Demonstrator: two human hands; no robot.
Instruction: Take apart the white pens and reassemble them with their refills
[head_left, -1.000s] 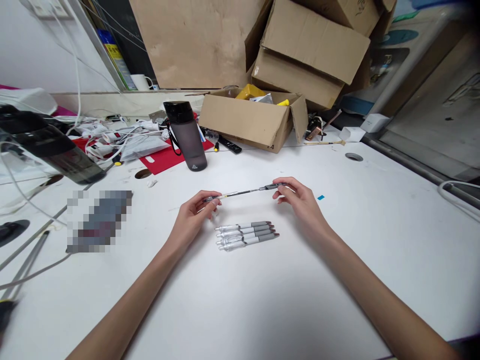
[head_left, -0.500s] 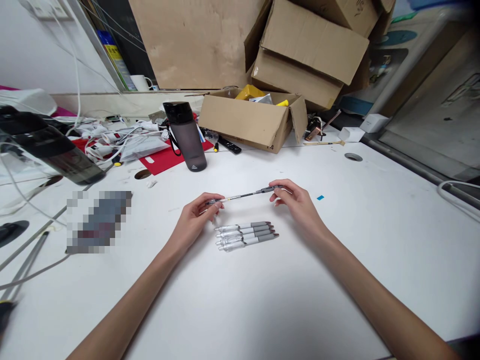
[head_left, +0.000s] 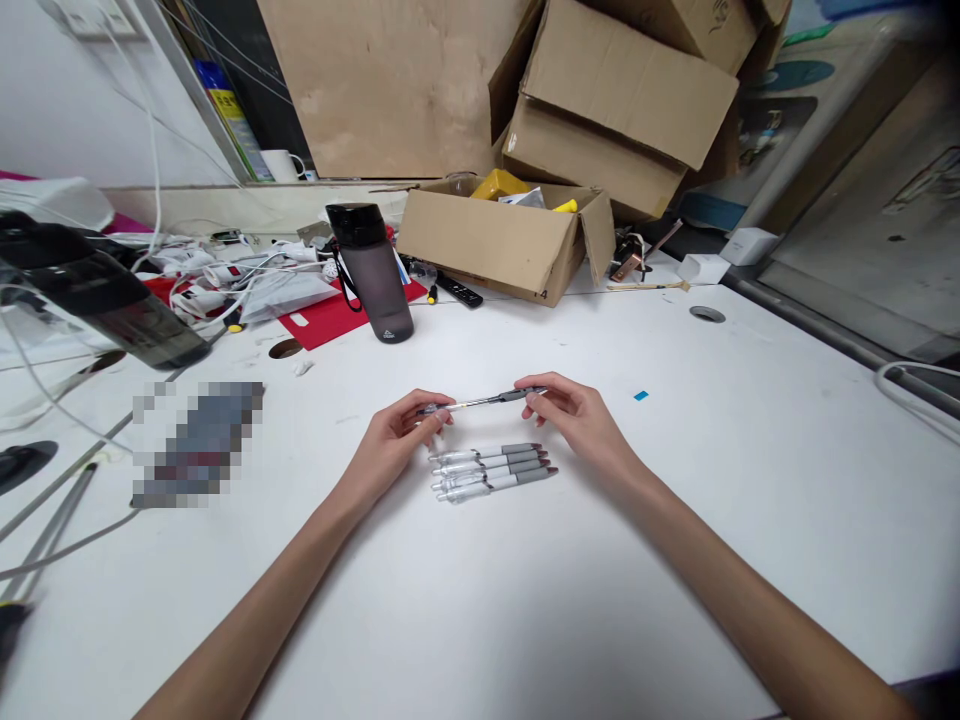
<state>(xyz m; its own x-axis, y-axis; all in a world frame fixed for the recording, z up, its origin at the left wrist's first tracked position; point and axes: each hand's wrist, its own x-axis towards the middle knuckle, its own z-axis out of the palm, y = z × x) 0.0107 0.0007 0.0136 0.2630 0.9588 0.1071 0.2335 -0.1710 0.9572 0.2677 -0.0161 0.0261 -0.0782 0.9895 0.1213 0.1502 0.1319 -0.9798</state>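
Note:
Between my hands, a slim pen refill runs from a clear pen barrel to a dark grey pen grip [head_left: 514, 396]. My left hand [head_left: 401, 430] pinches the clear barrel at its left end. At the other end, my right hand [head_left: 574, 410] has its thumb and fingers closed on the grey grip part. Just below, several white pens [head_left: 491, 469] with grey grips and clear ends lie side by side on the white table [head_left: 480, 600], their tips pointing right.
A dark bottle [head_left: 379, 285] stands behind my left hand. Behind it are a red folder [head_left: 326, 318], a remote [head_left: 459, 291] and tangled cables. An open cardboard box [head_left: 487, 240] sits at the back. A blue scrap [head_left: 640, 395] lies to the right.
My right hand has moved left and slightly down with the grey grip part, so less of the refill shows between the parts. My left hand has hardly moved.

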